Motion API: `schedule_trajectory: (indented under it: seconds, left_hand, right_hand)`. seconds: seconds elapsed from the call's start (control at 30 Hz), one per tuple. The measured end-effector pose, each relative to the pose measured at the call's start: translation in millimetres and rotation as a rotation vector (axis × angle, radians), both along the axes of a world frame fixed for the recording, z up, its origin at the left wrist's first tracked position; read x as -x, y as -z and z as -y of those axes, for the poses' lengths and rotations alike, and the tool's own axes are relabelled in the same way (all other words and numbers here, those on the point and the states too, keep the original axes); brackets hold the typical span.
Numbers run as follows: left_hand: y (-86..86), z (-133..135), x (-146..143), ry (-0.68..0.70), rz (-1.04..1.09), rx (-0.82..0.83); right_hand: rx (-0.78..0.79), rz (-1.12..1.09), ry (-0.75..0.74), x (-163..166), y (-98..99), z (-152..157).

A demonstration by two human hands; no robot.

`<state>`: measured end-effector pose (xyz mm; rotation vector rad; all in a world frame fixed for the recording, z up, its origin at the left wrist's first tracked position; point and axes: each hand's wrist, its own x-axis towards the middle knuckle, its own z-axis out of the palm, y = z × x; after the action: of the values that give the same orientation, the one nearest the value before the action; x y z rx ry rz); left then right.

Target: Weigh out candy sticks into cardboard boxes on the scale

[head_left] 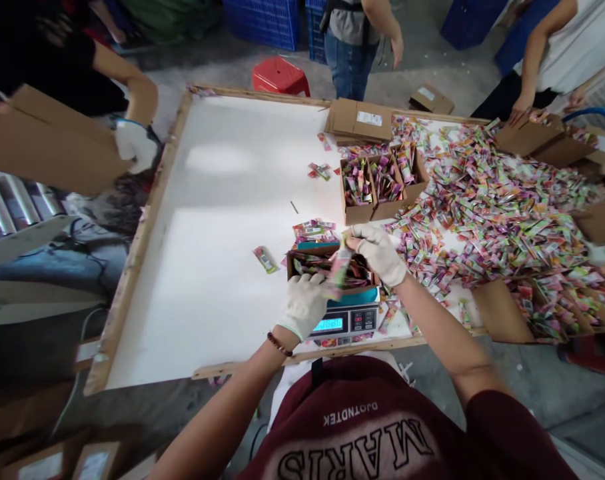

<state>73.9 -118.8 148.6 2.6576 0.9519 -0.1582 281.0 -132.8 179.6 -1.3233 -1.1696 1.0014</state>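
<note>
A small cardboard box (288,265) full of candy packets sits on a digital scale (343,321) with a lit blue display. My left hand (305,303), in a white glove, has its fingers bent over the box's near left edge. Above the box's right side, my gloved right hand (380,253) pinches a candy packet (339,270) at its upper end. That packet is smeared by motion and hangs down toward my left fingers. A few loose packets (313,231) lie just behind the box, and a single packet (265,259) lies to its left.
Filled boxes (360,213) stand behind the scale; flattened cartons (358,120) are stacked beyond. A wide heap of packets (502,207) covers the right side. Wooden strips (132,267) edge the white table (197,267). Co-workers stand left, behind and right; one holds a large carton (52,143).
</note>
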Motion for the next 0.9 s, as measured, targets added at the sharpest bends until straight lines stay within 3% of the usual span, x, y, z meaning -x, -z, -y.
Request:
schedule_trajectory:
  seconds: [0.13, 0.23, 0.37, 0.5, 0.6, 0.73, 0.9]
  left_hand:
    - [-0.6, 0.3, 0.7, 0.019, 0.003, -0.004]
    - [0.1, 1.2, 1.7, 0.025, -0.002, -0.003]
    - [0.0, 1.5, 2.7, 0.018, -0.016, -0.003]
    - [0.9, 0.4, 1.4, 0.020, -0.019, -0.001]
    - [4.9, -0.7, 0.7, 0.024, 0.010, 0.009]
    - [7.9, -4.5, 9.7, -0.050, 0.218, 0.023]
    - [-18.9, -8.0, 25.4, -0.450, 0.791, 0.162]
  right_hand:
    - [0.009, 0.365, -0.012, 3.1, 12.6, 0.0]
    - [-0.093, 0.469, -0.030, 1.2, 11.6, 0.2]
    - [-0.202, 0.221, 0.113, -11.3, -1.3, -1.7]
    - [-0.105, -0.226, 0.363, -27.2, -8.3, -3.8]
    - [0.005, -0.371, 0.461, -28.5, -9.3, -3.0]
    - [0.095, -0.323, 0.306, -13.5, -7.6, -2.8]
    - [0.118, -0.238, 0.054, 8.1, -9.8, 7.0]
